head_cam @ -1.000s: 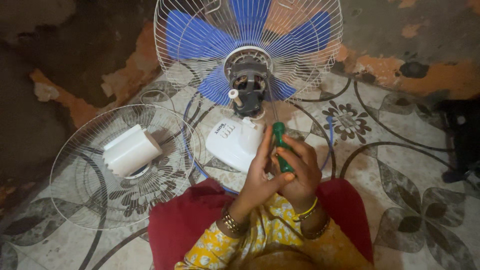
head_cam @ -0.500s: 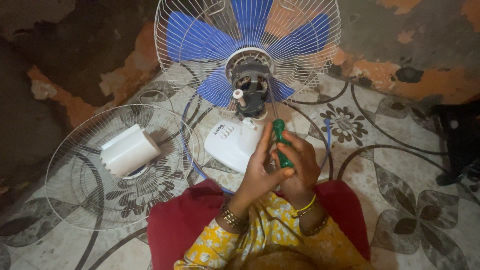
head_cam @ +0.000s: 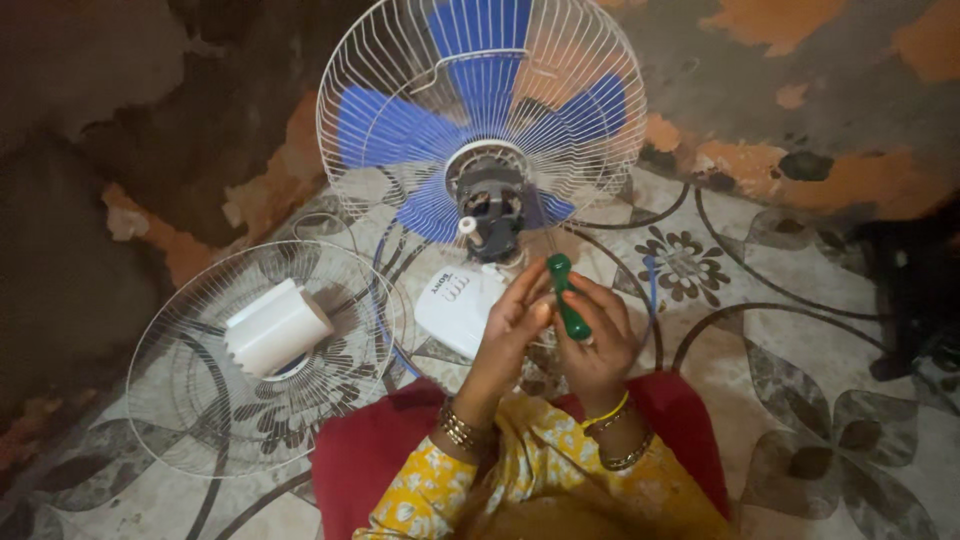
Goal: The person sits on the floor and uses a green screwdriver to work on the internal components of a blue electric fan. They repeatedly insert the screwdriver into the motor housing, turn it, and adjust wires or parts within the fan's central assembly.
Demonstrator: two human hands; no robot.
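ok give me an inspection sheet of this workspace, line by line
surface: patterned floor with dark flower and vine motifs; red cloth under the person's arms
job's things: green-handled tool; fan with blue blades, rear grille on, motor exposed
clutter: detached wire grille lying flat, white cylindrical part on it; white fan base
grippers: right hand grips the green handle; left hand fingers touch it near the top
cables: blue cable on the floor right of the fan
surroundings: worn wall with orange patches; dark object at right, unclear
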